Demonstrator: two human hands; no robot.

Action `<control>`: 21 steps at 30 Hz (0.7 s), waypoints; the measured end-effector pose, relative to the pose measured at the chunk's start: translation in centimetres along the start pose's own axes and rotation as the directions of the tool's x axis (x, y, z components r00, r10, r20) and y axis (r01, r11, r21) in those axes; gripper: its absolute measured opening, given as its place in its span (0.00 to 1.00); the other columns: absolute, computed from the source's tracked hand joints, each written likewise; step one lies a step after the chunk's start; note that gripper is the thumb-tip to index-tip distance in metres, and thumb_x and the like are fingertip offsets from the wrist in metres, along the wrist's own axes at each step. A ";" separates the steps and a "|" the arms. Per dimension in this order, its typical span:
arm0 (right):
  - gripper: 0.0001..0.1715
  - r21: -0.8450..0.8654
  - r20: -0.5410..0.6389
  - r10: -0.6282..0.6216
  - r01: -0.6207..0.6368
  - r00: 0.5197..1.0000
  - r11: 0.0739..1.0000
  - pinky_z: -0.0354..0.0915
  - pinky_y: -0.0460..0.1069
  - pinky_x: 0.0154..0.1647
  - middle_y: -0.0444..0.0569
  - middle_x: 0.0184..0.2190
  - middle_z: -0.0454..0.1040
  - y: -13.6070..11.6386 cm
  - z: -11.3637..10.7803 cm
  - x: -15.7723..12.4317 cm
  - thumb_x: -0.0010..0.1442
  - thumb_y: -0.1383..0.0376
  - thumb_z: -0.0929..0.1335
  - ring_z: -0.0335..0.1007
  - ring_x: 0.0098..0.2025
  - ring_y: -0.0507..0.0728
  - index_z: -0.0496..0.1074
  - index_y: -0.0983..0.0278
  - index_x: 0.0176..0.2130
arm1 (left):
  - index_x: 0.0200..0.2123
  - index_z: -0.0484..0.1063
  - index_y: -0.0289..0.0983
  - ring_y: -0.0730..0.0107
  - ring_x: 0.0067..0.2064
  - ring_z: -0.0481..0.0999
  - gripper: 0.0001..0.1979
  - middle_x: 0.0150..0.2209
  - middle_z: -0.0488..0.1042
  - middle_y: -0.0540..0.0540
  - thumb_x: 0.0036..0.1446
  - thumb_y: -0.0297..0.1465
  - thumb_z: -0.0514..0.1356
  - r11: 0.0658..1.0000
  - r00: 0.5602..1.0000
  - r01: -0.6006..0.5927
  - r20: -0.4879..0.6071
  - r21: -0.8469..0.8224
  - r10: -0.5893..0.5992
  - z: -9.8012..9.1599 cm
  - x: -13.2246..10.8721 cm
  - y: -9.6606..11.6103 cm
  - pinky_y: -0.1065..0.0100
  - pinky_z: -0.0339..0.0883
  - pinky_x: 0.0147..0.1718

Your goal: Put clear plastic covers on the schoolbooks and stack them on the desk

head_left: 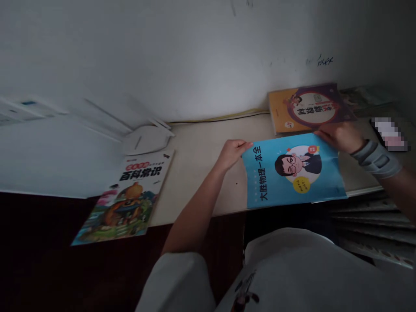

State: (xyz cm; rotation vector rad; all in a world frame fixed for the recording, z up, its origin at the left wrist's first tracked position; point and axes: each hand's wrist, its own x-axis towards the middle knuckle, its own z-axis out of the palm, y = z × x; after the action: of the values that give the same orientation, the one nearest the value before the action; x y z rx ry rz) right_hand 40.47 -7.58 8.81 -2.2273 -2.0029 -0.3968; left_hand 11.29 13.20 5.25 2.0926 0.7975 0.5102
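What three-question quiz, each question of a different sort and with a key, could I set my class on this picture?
1. True or false: the left hand and the right hand both hold the blue book.

2. Where is the grey wristband?
A. On the left wrist
B. On the right wrist
C. On the floor

3. Fill in the missing colour: the book by the wall, lying beyond the blue one, has a cover mainly in orange and ____.

Key
1. True
2. B
3. Purple
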 end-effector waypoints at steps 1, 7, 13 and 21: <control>0.23 0.038 0.019 0.038 -0.039 0.999 0.999 0.50 0.50 0.29 0.51 0.25 0.73 0.8 0.8 -0.1 0.67 0.55 0.59 0.65 0.27 0.55 0.70 0.64 0.28 | 0.17 0.57 0.37 0.78 0.21 0.51 0.23 0.18 0.50 0.55 0.53 0.47 0.58 0.998 0.999 0.046 0.002 -0.035 -0.046 0.6 0.7 -0.5 0.73 0.46 0.21; 0.17 0.315 0.125 0.235 -0.263 0.964 0.912 0.58 0.47 0.34 0.50 0.30 0.75 2.7 5.6 -1.3 0.66 0.59 0.61 0.68 0.31 0.53 0.72 0.67 0.34 | 0.17 0.59 0.37 0.77 0.21 0.52 0.21 0.17 0.53 0.56 0.53 0.45 0.57 0.990 0.987 0.139 0.080 0.022 -0.140 2.2 3.2 -3.3 0.72 0.45 0.22; 0.15 0.307 0.175 0.404 -0.440 0.898 0.844 0.63 0.49 0.38 0.52 0.36 0.76 2.2 8.4 -2.2 0.62 0.61 0.64 0.70 0.36 0.57 0.76 0.65 0.44 | 0.21 0.67 0.36 0.69 0.27 0.66 0.18 0.22 0.66 0.49 0.57 0.41 0.57 0.856 0.981 0.142 0.043 0.497 -0.188 2.1 3.4 -2.8 0.69 0.53 0.26; 0.18 0.075 0.082 0.370 -0.376 0.925 0.924 0.63 0.52 0.43 0.58 0.48 0.71 0.2 7.4 -2.7 0.64 0.61 0.62 0.66 0.49 0.63 0.77 0.65 0.45 | 0.47 0.72 0.37 0.54 0.51 0.70 0.13 0.51 0.72 0.37 0.61 0.27 0.55 0.573 0.971 -0.221 0.122 0.789 0.207 3.8 2.2 0.5 0.57 0.64 0.46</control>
State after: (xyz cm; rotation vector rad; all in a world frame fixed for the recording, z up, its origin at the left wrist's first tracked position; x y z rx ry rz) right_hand 41.29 -8.25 1.04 -2.5171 -1.5313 -0.1874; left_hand 15.32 12.42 3.65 3.0717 0.8568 0.2605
